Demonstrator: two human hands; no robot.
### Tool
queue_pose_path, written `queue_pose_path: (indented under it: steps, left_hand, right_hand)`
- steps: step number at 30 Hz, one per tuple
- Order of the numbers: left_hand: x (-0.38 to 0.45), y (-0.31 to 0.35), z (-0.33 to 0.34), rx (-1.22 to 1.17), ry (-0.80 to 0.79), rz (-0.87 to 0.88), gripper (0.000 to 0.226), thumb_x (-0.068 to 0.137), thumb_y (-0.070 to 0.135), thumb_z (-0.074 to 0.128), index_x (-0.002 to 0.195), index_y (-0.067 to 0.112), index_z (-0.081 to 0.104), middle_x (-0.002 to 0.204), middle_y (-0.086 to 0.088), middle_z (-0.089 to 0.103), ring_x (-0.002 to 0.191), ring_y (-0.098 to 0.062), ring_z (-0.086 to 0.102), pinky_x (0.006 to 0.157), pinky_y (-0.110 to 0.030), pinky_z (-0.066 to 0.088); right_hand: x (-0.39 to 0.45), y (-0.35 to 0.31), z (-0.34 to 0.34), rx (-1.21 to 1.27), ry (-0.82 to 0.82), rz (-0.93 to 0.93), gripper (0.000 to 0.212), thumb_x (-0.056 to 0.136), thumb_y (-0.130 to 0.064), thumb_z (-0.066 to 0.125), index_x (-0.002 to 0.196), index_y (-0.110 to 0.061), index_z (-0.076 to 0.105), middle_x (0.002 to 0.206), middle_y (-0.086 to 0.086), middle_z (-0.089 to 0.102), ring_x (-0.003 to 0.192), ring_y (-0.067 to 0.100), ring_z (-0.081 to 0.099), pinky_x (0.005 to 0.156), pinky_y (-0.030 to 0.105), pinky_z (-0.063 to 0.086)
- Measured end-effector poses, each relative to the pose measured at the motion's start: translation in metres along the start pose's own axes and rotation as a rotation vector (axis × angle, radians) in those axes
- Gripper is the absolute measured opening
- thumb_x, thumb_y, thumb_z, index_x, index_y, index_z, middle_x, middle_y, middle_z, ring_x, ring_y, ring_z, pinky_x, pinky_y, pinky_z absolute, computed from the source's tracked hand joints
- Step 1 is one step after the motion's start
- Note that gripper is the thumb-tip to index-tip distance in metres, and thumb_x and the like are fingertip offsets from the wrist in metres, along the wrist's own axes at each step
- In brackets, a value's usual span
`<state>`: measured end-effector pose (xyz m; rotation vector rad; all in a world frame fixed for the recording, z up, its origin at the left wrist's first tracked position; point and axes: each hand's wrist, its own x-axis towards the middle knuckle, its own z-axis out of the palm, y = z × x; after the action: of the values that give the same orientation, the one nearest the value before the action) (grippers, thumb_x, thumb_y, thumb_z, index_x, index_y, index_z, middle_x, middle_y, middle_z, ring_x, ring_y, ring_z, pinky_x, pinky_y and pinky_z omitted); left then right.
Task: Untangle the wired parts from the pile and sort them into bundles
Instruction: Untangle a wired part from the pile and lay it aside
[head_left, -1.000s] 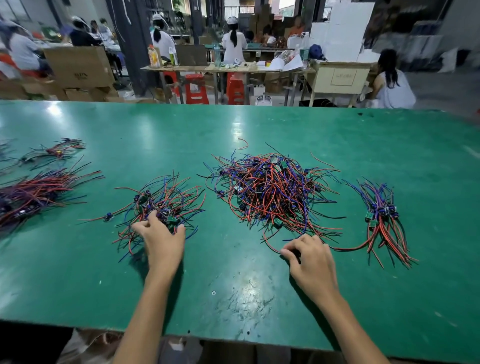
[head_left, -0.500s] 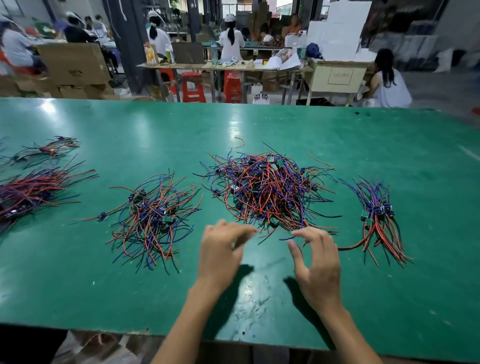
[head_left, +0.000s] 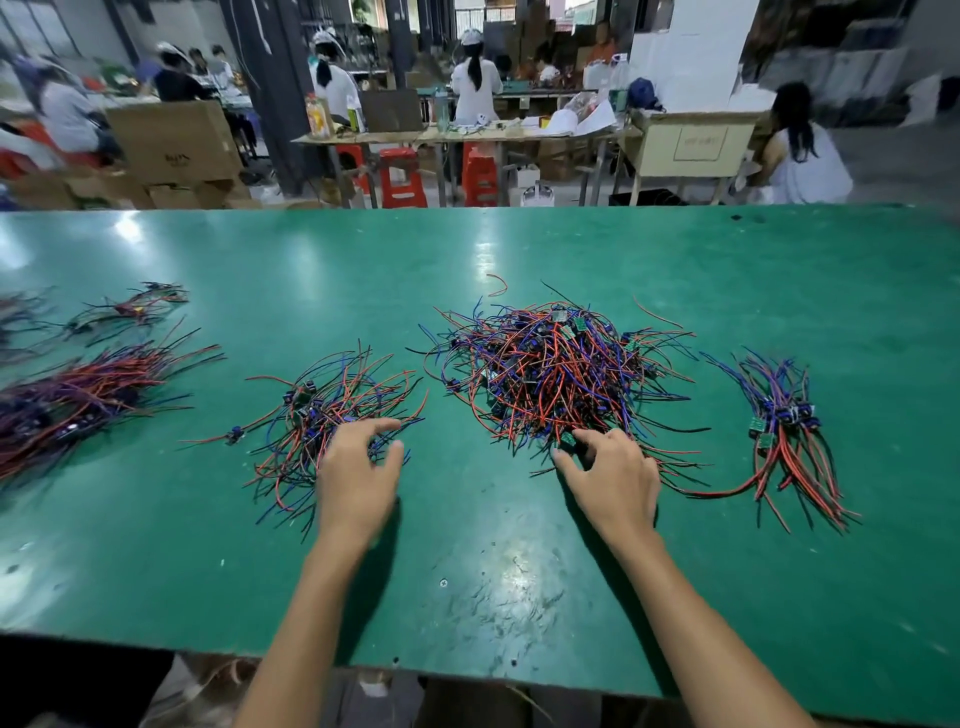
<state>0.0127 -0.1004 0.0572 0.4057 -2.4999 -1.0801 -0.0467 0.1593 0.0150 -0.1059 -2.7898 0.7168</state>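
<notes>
A wide, glossy green table (head_left: 519, 561), scuffed near its lower centre, is being used as the work surface, and ceiling lights are being reflected in it. Behind it, across the top of the frame, a workshop is being shown: cardboard boxes (head_left: 174, 140), red plastic stools (head_left: 402, 176), cluttered benches and several seated or standing workers. Five groups of red, blue and black wired parts are lying on the table: the large tangled pile (head_left: 556, 369) at centre, a loose bundle (head_left: 322, 421) left of centre, a tidy bundle (head_left: 784, 431) at right, and two bundles (head_left: 78, 395) at the left edge. The left hand (head_left: 356, 478) is being held over the loose bundle with fingers spread and lightly curled. The right hand (head_left: 613, 480) is being reached into the pile's lower edge; whether its fingers are pinching a wire cannot be told.
</notes>
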Motion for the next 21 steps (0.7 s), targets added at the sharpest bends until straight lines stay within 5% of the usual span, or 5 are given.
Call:
queue_pose_path:
  steps: [5, 10, 13, 17, 21]
  left_hand:
    - [-0.044, 0.025, 0.042, -0.213, -0.288, 0.138, 0.020, 0.096, 0.018, 0.064, 0.104, 0.034, 0.071, 0.107, 0.020, 0.067, 0.084, -0.006, 0.063, 0.073, -0.018, 0.049]
    - [-0.062, 0.058, 0.078, -0.573, -0.382, -0.064, 0.016, 0.099, 0.021, 0.061, 0.108, 0.026, 0.074, 0.100, 0.003, 0.076, 0.078, -0.012, 0.069, 0.065, -0.018, 0.051]
    - [-0.070, 0.070, 0.091, -0.733, -0.477, -0.094, 0.018, 0.098, 0.018, 0.064, 0.112, 0.016, 0.075, 0.097, -0.001, 0.078, 0.078, -0.008, 0.068, 0.063, -0.016, 0.049]
    - [-0.069, 0.067, 0.091, -0.780, -0.370, -0.149, 0.012, 0.092, 0.014, 0.071, 0.101, 0.020, 0.077, 0.090, -0.002, 0.079, 0.075, -0.010, 0.070, 0.063, -0.020, 0.053]
    - [-0.031, 0.038, 0.059, -0.578, -0.068, -0.101, 0.015, 0.082, 0.024, 0.082, 0.096, 0.026, 0.078, 0.085, 0.009, 0.078, 0.078, -0.007, 0.072, 0.069, -0.017, 0.055]
  right_hand:
    - [-0.015, 0.008, -0.004, 0.198, 0.154, -0.049, 0.022, 0.093, -0.038, 0.069, 0.109, -0.025, 0.074, 0.102, -0.007, 0.066, 0.095, 0.018, 0.062, 0.088, 0.038, 0.047]
    - [-0.046, 0.020, -0.019, 0.458, 0.174, -0.273, 0.019, 0.093, -0.033, 0.071, 0.111, -0.029, 0.071, 0.100, -0.020, 0.064, 0.078, 0.002, 0.059, 0.076, 0.015, 0.046]
    - [-0.056, 0.022, -0.022, 0.439, 0.182, -0.417, 0.027, 0.088, -0.022, 0.078, 0.112, -0.030, 0.070, 0.097, -0.019, 0.061, 0.082, -0.002, 0.054, 0.075, 0.015, 0.044]
    - [-0.056, 0.020, -0.021, 0.348, 0.206, -0.377, 0.036, 0.080, -0.025, 0.086, 0.112, -0.028, 0.070, 0.099, -0.017, 0.061, 0.086, 0.003, 0.055, 0.079, 0.023, 0.045]
    - [-0.046, 0.027, -0.014, 0.158, 0.203, -0.108, 0.034, 0.089, -0.015, 0.072, 0.122, -0.019, 0.069, 0.116, -0.003, 0.065, 0.108, 0.021, 0.057, 0.091, 0.033, 0.040]
